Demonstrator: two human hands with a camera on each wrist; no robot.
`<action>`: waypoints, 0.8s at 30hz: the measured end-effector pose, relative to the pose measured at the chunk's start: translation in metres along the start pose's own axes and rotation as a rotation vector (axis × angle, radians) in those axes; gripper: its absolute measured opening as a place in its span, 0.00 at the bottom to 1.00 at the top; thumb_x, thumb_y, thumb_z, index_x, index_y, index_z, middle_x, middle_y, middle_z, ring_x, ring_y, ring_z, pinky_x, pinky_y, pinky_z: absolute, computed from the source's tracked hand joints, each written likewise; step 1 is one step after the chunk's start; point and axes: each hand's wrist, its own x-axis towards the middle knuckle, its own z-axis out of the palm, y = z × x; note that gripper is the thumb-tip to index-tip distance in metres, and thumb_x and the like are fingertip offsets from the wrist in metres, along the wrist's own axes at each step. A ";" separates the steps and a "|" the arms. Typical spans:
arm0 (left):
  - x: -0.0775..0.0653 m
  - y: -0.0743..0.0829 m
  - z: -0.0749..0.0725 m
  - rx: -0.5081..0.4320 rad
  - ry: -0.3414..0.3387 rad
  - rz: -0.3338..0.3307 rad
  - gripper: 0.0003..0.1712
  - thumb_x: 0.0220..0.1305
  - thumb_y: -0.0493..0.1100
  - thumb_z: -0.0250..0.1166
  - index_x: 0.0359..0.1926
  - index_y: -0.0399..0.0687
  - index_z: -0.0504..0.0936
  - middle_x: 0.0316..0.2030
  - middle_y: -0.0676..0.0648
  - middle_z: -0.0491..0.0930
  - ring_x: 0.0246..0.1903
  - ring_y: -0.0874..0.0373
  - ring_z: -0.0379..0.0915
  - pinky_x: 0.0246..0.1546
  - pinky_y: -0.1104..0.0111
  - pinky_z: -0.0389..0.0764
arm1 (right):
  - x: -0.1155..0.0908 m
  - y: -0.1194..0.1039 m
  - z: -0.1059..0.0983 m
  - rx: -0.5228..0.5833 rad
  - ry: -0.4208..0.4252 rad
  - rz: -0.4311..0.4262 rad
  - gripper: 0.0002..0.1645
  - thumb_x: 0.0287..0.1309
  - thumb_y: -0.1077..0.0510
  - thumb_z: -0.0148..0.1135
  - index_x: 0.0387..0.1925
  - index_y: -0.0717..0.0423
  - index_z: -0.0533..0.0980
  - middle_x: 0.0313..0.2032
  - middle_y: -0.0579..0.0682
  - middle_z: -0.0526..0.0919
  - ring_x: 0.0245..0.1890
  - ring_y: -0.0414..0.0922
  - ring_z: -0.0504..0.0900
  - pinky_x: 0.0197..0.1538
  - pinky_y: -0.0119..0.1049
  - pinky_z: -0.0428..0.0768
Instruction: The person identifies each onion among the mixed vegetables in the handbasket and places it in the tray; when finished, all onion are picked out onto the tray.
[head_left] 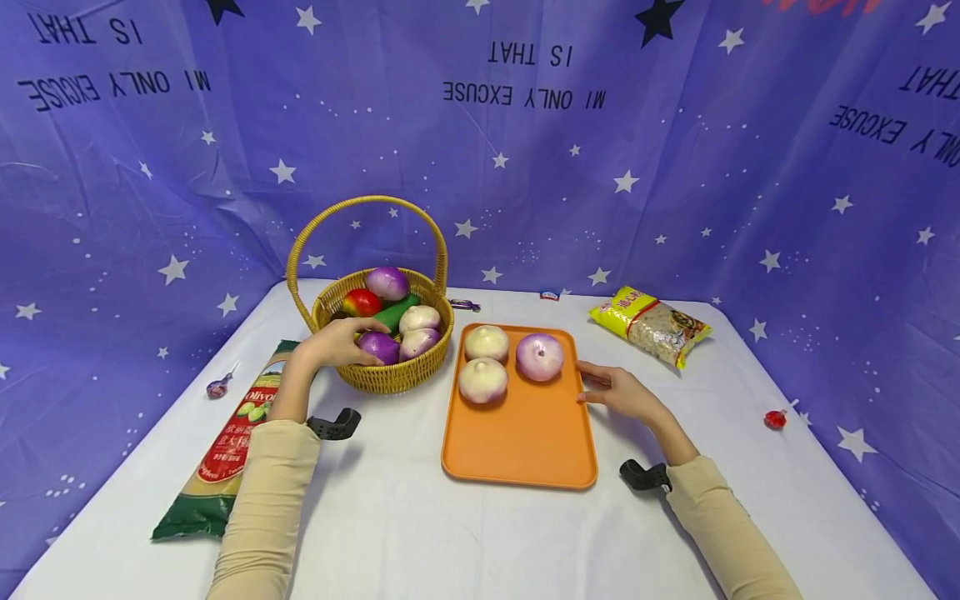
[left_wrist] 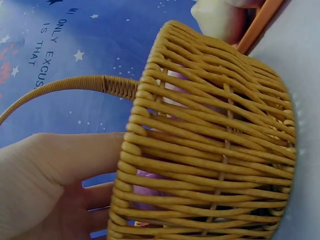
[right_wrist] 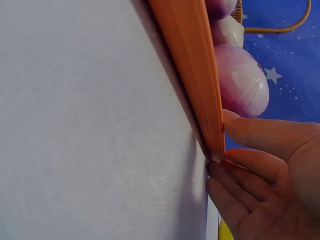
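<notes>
My left hand (head_left: pixel 339 340) reaches over the near rim of a wicker basket (head_left: pixel 390 382), its thumb and fingers round a purple onion (head_left: pixel 378 347). In the left wrist view, the basket's weave (left_wrist: pixel 215 135) hides most of that onion and the fingertips. At the right side of an orange tray (head_left: pixel 521 442), my right hand (head_left: pixel 618 390) pinches the edge, thumb at the rim and fingers against the outer side. Two white onions (head_left: pixel 486 343) (head_left: pixel 483 381) and a purple-pink onion (head_left: pixel 539 357) sit on the tray's far half.
Beside the held onion, the basket contains a red fruit (head_left: pixel 362 302), a green vegetable (head_left: pixel 396 314) and more onions (head_left: pixel 387 283). A green and red pasta bag (head_left: pixel 238 429) lies under the left forearm. At the back right lies a yellow bag (head_left: pixel 651 327); wrapped candies (head_left: pixel 776 419) dot the table.
</notes>
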 end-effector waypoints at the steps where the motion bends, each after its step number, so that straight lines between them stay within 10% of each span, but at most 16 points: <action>1: 0.000 0.000 0.000 0.004 0.000 0.004 0.28 0.53 0.42 0.73 0.55 0.38 0.78 0.50 0.35 0.78 0.50 0.39 0.72 0.53 0.47 0.71 | 0.000 0.001 0.000 0.002 0.000 0.001 0.40 0.57 0.63 0.67 0.67 0.72 0.61 0.66 0.67 0.64 0.64 0.61 0.65 0.66 0.52 0.61; 24: -0.008 0.034 -0.018 -0.027 0.200 0.066 0.32 0.50 0.42 0.76 0.56 0.39 0.77 0.51 0.38 0.78 0.51 0.42 0.72 0.54 0.48 0.72 | 0.001 0.001 0.000 -0.023 -0.003 -0.011 0.39 0.57 0.63 0.67 0.66 0.72 0.61 0.65 0.67 0.64 0.64 0.61 0.66 0.66 0.51 0.62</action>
